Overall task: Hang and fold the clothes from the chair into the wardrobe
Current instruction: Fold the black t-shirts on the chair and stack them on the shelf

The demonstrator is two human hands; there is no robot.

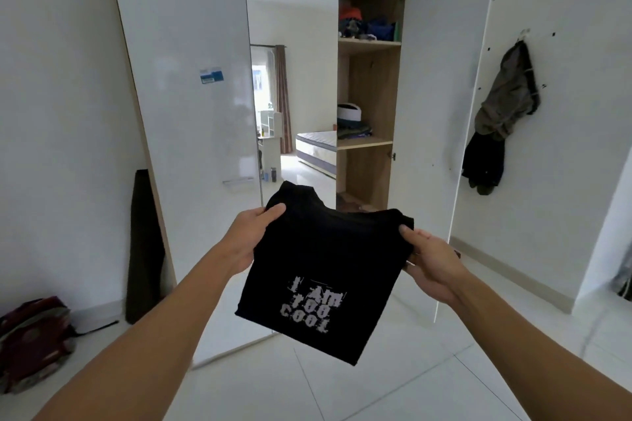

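Folded black T-shirt [323, 270] is at centre-bottom of frame, left hand [251, 236] and right hand [429, 263] each pinching one side. Step: bringing it to the wardrobe [367, 96], upper centre. Next prob. needs lifting it level onto middle shelf [364, 143], w/o unfolding.

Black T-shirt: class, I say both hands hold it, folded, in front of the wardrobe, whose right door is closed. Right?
Not quite. The head view shows the right door open, baring the shelves. The rest holds: left hand and right hand hold the folded T-shirt before the wardrobe.

Both arms outstretched, left hand [251, 237] and right hand [431, 261] seemingly pinching.
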